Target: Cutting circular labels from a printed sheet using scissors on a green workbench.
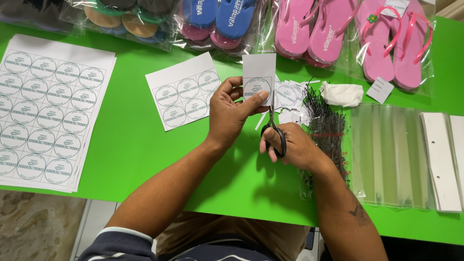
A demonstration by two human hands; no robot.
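My left hand [231, 113] pinches a small white paper piece [259, 72] printed with a round label, holding it upright above the green table [135, 145]. My right hand [295, 145] grips black-handled scissors [273, 126], fingers through the loops, blades pointing up along the right edge of that paper. A thin paper sliver hangs beside the blades. A partly cut sheet of round labels [184, 91] lies just left of my left hand. Cut label pieces [289, 99] are piled behind the scissors.
A stack of full label sheets [46, 108] lies at the left. Bagged flip-flops, blue [220, 19] and pink [348, 34], line the far edge. A bundle of black tag pins [326, 130], clear bags [389, 154], white card strips [442, 159] and crumpled paper [342, 93] lie at the right.
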